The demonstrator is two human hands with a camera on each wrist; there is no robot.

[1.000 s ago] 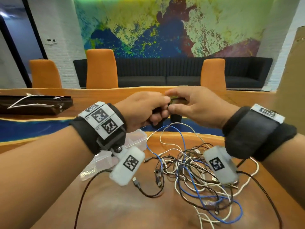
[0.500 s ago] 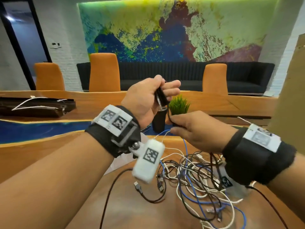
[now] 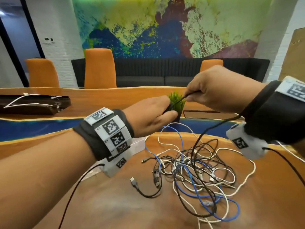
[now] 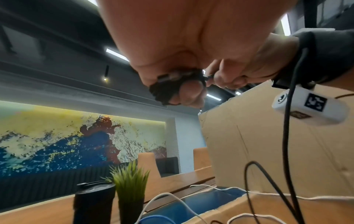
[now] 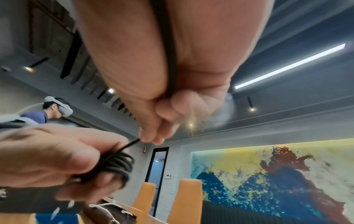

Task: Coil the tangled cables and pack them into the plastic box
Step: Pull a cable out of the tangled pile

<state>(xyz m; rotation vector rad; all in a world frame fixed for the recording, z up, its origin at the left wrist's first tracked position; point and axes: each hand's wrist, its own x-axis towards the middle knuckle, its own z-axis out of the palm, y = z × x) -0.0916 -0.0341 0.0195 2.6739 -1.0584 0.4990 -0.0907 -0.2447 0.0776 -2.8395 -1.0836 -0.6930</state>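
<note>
My left hand (image 3: 168, 111) grips a small coil of black cable (image 4: 172, 89), wound in several loops (image 5: 116, 165). My right hand (image 3: 188, 96) is raised just right of it and pinches the same cable's free strand (image 5: 134, 142) between thumb and fingertips. That strand runs under my right palm and hangs down to the tangle of black, white and blue cables (image 3: 198, 176) on the wooden table (image 3: 107, 204). The clear plastic box (image 3: 137, 146) lies mostly hidden behind my left wrist.
A small potted plant (image 3: 177, 103) and a black cup (image 4: 93, 201) stand just beyond my hands. A dark case with white cables (image 3: 33, 104) lies at far left, a cardboard sheet (image 3: 295, 53) at right. A person wearing a headset (image 5: 55, 109) stands behind.
My left hand has dropped lower with the coil. My right hand has risen up and to the right, drawing the black strand taut out of the tangle.
</note>
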